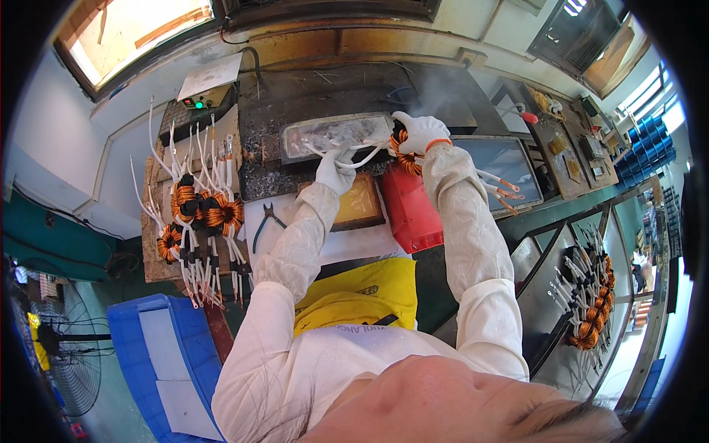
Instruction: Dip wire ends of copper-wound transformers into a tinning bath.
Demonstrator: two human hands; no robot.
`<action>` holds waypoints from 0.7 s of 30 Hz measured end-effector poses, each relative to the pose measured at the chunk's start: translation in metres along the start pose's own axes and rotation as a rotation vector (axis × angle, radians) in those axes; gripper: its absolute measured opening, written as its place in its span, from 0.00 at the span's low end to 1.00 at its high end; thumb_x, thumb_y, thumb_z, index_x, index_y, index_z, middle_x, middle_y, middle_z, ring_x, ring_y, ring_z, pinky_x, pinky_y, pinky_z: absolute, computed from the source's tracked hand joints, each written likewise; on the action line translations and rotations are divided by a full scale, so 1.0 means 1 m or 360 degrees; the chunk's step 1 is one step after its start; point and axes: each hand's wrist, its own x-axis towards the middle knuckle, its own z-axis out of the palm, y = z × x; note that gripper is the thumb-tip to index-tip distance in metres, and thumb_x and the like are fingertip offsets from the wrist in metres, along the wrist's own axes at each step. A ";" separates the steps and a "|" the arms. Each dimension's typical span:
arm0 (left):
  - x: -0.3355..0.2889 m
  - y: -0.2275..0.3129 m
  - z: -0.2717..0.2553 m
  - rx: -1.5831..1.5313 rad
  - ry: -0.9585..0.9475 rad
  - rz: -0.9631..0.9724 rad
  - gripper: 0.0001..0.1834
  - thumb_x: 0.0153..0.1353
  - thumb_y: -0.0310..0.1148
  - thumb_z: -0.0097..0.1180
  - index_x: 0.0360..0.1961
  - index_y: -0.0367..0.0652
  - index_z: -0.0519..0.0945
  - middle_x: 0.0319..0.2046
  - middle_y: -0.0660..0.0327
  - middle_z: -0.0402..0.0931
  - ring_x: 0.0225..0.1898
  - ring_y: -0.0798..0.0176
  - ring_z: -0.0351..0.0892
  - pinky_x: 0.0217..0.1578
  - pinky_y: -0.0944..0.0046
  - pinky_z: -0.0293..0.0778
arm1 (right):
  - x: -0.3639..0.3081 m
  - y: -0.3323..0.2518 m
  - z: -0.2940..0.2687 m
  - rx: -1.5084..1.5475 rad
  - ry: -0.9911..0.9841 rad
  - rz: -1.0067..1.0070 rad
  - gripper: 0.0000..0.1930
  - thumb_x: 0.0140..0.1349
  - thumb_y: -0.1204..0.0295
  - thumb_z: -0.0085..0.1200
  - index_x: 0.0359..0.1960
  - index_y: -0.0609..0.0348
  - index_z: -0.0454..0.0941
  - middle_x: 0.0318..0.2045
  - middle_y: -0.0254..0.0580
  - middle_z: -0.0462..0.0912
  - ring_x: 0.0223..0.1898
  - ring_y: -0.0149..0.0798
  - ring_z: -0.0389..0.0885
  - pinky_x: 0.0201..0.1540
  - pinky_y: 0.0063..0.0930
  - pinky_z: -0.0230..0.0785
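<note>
While a red box [408, 209] and an amber tray [360, 203] sit on the bench [369, 240] just below the hands, a batch of copper coils [201, 214] with long white leads lies on a board at the left, with a pair of black-handled pliers [266, 221] beside them. A second row of coils [593, 303] rests in a metal rack on the right, and a blue crate [159, 347] stands low on the left. Directly ahead is a shallow trough [336, 136] holding a grey, shiny mass, with thin smoke above it. The right hand [418, 131], in a white glove, has its fingers closed around a copper coil [402, 151], held just at the trough's right end. The left hand [334, 172], also gloved, pinches the coil's white leads [360, 157] with its fingers nearly shut, just at the trough's near edge. Both sleeves cover part of the bench below.
</note>
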 end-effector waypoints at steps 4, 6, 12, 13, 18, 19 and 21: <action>0.001 0.001 -0.003 -0.0021 -0.0039 0.0000 0.14 0.63 0.30 0.47 0.48 0.39 0.77 0.43 0.58 0.81 0.16 0.77 0.62 0.14 0.79 0.60 | -0.001 0.000 0.000 -0.0001 0.0025 -0.0009 0.41 0.41 0.55 0.66 0.63 0.31 0.66 0.47 0.48 0.82 0.49 0.55 0.81 0.49 0.50 0.74; 0.002 0.001 -0.004 -0.0027 -0.0083 -0.0002 0.15 0.63 0.30 0.46 0.49 0.39 0.77 0.43 0.58 0.81 0.16 0.77 0.63 0.14 0.79 0.60 | 0.000 0.000 0.001 0.0012 0.0041 -0.0029 0.40 0.42 0.56 0.66 0.62 0.31 0.66 0.47 0.48 0.82 0.49 0.55 0.81 0.49 0.50 0.75; 0.001 0.000 -0.002 -0.0025 0.0021 0.0004 0.17 0.66 0.32 0.43 0.53 0.39 0.75 0.50 0.57 0.78 0.16 0.76 0.62 0.15 0.78 0.63 | 0.003 0.004 0.004 -0.0034 0.0020 -0.0059 0.44 0.42 0.52 0.66 0.66 0.31 0.62 0.46 0.51 0.83 0.47 0.57 0.81 0.50 0.49 0.74; 0.000 0.000 -0.002 -0.0034 0.0017 -0.0005 0.17 0.66 0.32 0.43 0.53 0.39 0.75 0.49 0.56 0.78 0.17 0.76 0.62 0.15 0.78 0.62 | 0.004 0.004 0.004 -0.0036 0.0020 -0.0060 0.44 0.42 0.52 0.66 0.66 0.31 0.62 0.46 0.51 0.83 0.47 0.57 0.81 0.50 0.49 0.74; -0.001 0.001 -0.002 -0.0041 -0.0006 0.0001 0.17 0.66 0.31 0.44 0.53 0.39 0.75 0.49 0.56 0.78 0.17 0.75 0.63 0.14 0.78 0.62 | 0.001 0.001 0.001 -0.0028 0.0015 -0.0058 0.44 0.43 0.53 0.66 0.66 0.31 0.62 0.46 0.52 0.83 0.47 0.57 0.81 0.49 0.48 0.75; 0.000 0.000 -0.001 -0.0036 -0.0004 0.0000 0.17 0.66 0.31 0.44 0.53 0.39 0.75 0.49 0.56 0.78 0.17 0.75 0.63 0.14 0.78 0.62 | 0.000 0.002 0.000 -0.0028 0.0015 -0.0052 0.44 0.43 0.53 0.66 0.66 0.31 0.62 0.46 0.52 0.83 0.47 0.57 0.81 0.49 0.48 0.75; 0.001 0.000 -0.001 -0.0033 -0.0001 0.0000 0.17 0.66 0.31 0.44 0.53 0.39 0.76 0.49 0.55 0.78 0.17 0.75 0.64 0.14 0.78 0.61 | -0.001 0.002 -0.001 -0.0020 0.0005 -0.0053 0.44 0.43 0.53 0.65 0.66 0.31 0.62 0.46 0.52 0.83 0.47 0.57 0.81 0.49 0.48 0.75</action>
